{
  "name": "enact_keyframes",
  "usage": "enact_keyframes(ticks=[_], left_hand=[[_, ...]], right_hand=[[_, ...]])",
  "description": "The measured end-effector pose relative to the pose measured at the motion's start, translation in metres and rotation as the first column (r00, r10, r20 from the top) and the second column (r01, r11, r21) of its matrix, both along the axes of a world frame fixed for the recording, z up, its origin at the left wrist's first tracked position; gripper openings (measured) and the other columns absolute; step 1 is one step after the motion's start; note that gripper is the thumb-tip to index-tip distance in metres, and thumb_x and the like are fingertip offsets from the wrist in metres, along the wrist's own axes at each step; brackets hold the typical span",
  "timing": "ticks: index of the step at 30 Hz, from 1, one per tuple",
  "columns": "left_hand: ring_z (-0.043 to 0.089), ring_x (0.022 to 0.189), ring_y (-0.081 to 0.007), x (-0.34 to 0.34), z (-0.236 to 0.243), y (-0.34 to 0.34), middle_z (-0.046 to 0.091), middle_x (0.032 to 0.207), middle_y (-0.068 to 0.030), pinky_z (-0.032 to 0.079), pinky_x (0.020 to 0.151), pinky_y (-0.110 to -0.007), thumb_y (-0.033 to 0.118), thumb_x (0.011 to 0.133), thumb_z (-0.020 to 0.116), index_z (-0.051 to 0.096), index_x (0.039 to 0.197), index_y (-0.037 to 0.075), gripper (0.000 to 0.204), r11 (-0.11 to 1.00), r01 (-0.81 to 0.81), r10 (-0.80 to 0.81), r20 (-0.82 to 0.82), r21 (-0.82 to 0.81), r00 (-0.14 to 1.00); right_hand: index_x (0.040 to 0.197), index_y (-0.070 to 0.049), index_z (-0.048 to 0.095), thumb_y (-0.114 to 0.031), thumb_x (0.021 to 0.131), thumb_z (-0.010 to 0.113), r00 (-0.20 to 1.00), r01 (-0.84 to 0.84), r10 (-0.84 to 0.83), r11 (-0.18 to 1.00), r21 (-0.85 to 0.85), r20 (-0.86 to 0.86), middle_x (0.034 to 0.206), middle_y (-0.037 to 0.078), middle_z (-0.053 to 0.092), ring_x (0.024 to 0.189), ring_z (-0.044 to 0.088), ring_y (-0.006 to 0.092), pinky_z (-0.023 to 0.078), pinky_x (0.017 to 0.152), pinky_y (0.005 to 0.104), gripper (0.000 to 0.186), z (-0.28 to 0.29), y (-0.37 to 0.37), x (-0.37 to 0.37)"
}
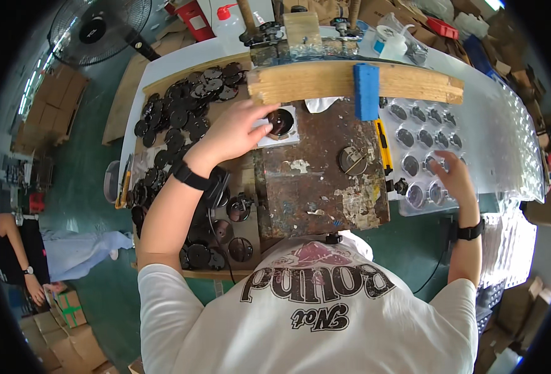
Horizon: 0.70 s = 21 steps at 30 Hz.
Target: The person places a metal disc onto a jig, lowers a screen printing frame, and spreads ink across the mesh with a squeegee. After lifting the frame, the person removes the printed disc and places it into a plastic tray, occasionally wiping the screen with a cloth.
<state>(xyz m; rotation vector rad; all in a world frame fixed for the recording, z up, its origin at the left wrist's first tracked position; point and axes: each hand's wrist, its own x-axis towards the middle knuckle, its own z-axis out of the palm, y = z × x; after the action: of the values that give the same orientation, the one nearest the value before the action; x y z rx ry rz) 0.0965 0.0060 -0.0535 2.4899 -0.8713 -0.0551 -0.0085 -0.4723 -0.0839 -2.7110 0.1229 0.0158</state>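
Observation:
My left hand (241, 129) reaches over the left side of the worn metal work plate (322, 187). Its thumb and forefinger are apart, at the left edge of a dark, glossy round cup-shaped part (281, 123). That part sits on a white square holder (288, 139). Over to the right, my right hand (455, 177) is above a clear plastic tray (403, 209) with rows of round dark-rimmed parts (404, 138). Its thumb and forefinger are spread beside one of them, and nothing shows between them.
Loose black discs (179, 118) are heaped on the left board. A wooden bar (313, 81) with a blue block (366, 91) spans the plate's far side. A round metal piece (353, 161) and a yellow-handled cutter (383, 146) lie to the right. A fan (95, 30) stands far left; another person (20, 255) is nearby.

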Motion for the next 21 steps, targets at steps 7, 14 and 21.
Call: enact_keyframes(ticks=[7, 14, 21], left_hand=[[0.059, 0.081, -0.0109, -0.035, 0.036, -0.010, 0.060, 0.087, -0.0039, 0.049, 0.074, -0.026, 0.038, 0.099, 0.043, 0.038, 0.137, 0.008, 0.049, 0.658, -0.107, -0.027, -0.166, -0.745, 0.986], [0.050, 0.075, -0.0075, -0.064, 0.008, -0.009, 0.054, 0.084, 0.0012, 0.043, 0.070, -0.024, 0.031, 0.098, 0.049, 0.039, 0.129, 0.008, 0.040, 0.772, -0.182, -0.171, -0.475, -0.609, 0.863], [0.063, 0.073, -0.0270, -0.071, -0.039, -0.012, 0.066, 0.089, -0.0127, 0.049, 0.068, -0.036, 0.025, 0.090, 0.060, 0.018, 0.145, 0.003, 0.072, 0.949, -0.183, 0.059, -0.429, -0.255, 0.901]], right_hand=[[0.109, -0.003, 0.065, -0.025, 0.085, 0.065, 0.962, -0.139, 0.098, 0.980, 0.146, 0.256, 0.102, 0.014, 0.068, 0.092, 0.064, 0.0200, 0.048, 0.082, 0.0306, 0.033, 0.080, 0.037, 0.088], [0.113, -0.005, 0.063, -0.031, 0.085, 0.066, 0.690, -0.606, 0.578, 0.791, -0.090, 0.436, 0.107, 0.012, 0.066, 0.090, 0.062, 0.0228, 0.048, 0.083, 0.0325, 0.038, 0.123, 0.142, 0.150], [0.108, -0.005, 0.063, -0.027, 0.078, 0.069, 0.650, -0.660, 0.694, 0.718, -0.223, 0.310, 0.102, 0.018, 0.063, 0.095, 0.060, 0.0343, 0.048, 0.084, 0.0412, 0.038, 0.085, 0.226, 0.159]])
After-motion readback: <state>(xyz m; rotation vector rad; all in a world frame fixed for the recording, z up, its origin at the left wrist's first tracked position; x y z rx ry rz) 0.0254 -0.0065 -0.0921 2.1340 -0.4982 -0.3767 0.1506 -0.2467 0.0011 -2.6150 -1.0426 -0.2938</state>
